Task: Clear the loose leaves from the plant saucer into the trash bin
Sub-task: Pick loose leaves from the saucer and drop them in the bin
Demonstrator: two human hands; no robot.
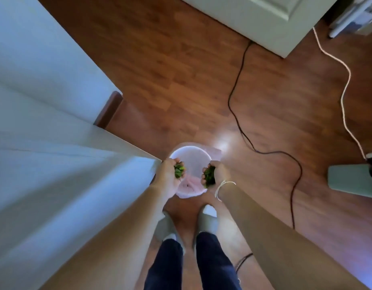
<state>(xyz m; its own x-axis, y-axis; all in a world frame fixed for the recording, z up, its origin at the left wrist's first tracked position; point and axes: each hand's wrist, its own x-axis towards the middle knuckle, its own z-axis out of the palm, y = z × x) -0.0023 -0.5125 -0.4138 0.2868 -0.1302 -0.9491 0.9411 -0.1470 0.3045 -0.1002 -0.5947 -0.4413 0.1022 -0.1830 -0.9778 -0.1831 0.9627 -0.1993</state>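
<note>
A round white trash bin lined with a pale pink bag stands on the wood floor just in front of my feet. My left hand hovers over the bin's left rim, cupped around a clump of green leaves. My right hand is over the right rim and grips a darker clump of green leaves. A white string bracelet circles my right wrist. The plant saucer is not in view.
A bed with a pale sheet fills the left side, its corner touching my left hand. A black cable and a white cable snake across the floor to the right. A white door is at the top. A grey object stands at the right.
</note>
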